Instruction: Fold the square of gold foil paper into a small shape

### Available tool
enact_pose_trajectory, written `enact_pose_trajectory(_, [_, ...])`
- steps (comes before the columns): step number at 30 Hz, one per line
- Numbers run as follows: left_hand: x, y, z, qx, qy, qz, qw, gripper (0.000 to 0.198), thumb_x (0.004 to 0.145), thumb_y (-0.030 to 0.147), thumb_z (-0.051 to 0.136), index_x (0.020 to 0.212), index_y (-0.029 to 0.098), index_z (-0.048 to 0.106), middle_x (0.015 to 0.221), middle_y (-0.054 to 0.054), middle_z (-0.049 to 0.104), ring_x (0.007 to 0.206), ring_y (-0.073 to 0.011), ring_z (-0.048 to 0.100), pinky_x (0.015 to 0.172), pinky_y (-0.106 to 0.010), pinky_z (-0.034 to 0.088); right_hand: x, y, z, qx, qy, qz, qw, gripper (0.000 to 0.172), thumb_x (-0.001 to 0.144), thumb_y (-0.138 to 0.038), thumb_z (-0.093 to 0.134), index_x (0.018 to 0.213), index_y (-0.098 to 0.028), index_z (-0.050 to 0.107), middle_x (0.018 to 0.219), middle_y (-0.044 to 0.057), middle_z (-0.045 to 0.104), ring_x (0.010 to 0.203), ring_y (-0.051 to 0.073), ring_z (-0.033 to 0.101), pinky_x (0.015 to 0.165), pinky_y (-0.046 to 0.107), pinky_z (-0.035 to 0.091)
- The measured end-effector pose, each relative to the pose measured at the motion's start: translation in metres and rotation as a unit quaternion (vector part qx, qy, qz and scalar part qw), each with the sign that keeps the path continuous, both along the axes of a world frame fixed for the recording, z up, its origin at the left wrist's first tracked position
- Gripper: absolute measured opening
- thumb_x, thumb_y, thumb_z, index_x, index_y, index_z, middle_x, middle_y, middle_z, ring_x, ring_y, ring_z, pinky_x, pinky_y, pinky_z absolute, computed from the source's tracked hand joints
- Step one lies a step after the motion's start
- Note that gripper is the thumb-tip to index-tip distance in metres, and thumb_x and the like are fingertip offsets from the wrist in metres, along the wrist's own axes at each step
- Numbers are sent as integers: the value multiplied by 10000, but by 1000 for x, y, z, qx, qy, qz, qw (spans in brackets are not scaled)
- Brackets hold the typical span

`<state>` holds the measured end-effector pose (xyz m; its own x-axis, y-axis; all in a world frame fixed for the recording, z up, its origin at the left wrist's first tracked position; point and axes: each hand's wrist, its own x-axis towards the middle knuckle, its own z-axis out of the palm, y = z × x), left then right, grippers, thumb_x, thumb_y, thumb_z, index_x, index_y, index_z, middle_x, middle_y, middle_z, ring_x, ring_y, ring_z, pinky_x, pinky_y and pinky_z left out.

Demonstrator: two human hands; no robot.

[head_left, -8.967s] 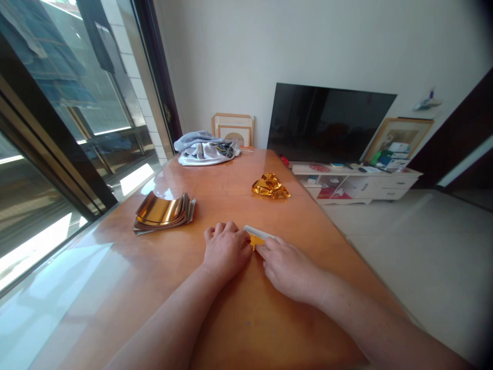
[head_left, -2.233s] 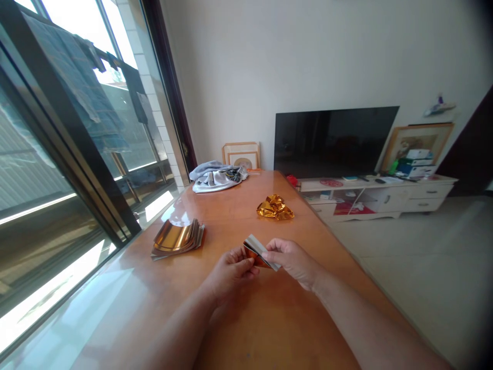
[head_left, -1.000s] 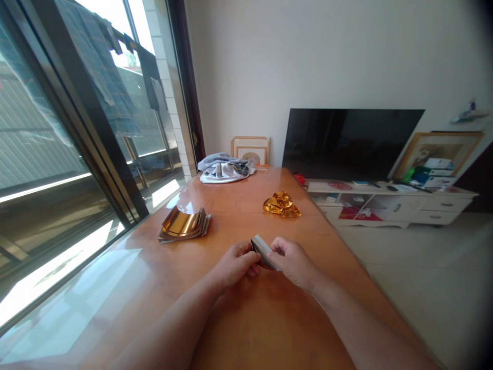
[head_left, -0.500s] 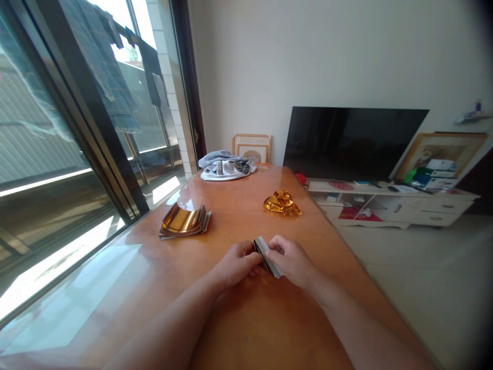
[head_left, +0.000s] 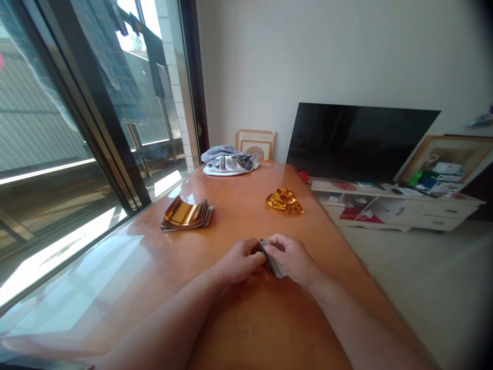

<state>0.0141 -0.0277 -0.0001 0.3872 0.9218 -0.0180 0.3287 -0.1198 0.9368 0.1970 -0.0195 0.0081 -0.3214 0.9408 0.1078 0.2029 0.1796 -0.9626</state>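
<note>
Between my two hands is a small folded sheet (head_left: 275,265), grey on the side that shows, held just above the wooden table. My left hand (head_left: 244,261) is closed on its left edge, and my right hand (head_left: 291,257) pinches its upper right part. Fingers hide some of the sheet. Beyond my left hand, a stack of curved gold sheets (head_left: 185,213) rests on the table. A crumpled piece of gold foil (head_left: 285,200) lies past my right hand.
The wooden table (head_left: 231,329) runs away from me, with a bundle of grey cloth (head_left: 230,160) at its far end. Picture frames (head_left: 256,144) lean behind it. A glass door stands left; a television (head_left: 362,141) and white cabinet (head_left: 400,210) are at the right.
The folded sheet now looks narrower between my fingers, and my right hand has shifted slightly along it. The whole view has moved a little.
</note>
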Motion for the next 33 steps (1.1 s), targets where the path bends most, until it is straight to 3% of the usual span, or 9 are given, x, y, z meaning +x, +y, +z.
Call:
enact_pose_trajectory(10, [2, -4, 11, 40, 48, -1, 998, 143, 807, 243, 506, 845, 151, 609, 714, 4, 646, 657, -138, 588, 562, -219, 400, -7, -5, 7, 53, -28, -30, 998, 116, 843, -301, 620, 853, -186, 634, 728, -20, 617, 661, 129, 546, 594, 225, 437])
enact_pose_trajectory(17, [3, -6, 17, 51, 52, -13, 997, 134, 774, 214, 496, 824, 150, 602, 708, 14, 630, 661, -131, 563, 573, -218, 385, -5, -3, 3, 111, -71, -58, 990, 105, 855, -292, 593, 838, -201, 643, 726, -19, 631, 673, 142, 567, 610, 237, 438])
enact_pose_trajectory(33, [5, -8, 17, 85, 63, -18, 994, 134, 764, 223, 506, 805, 148, 609, 713, 18, 599, 671, -133, 527, 577, -222, 364, 0, -4, 9, 192, -177, -77, 962, 116, 855, -283, 577, 762, -227, 617, 716, -8, 625, 674, 155, 543, 614, 245, 392])
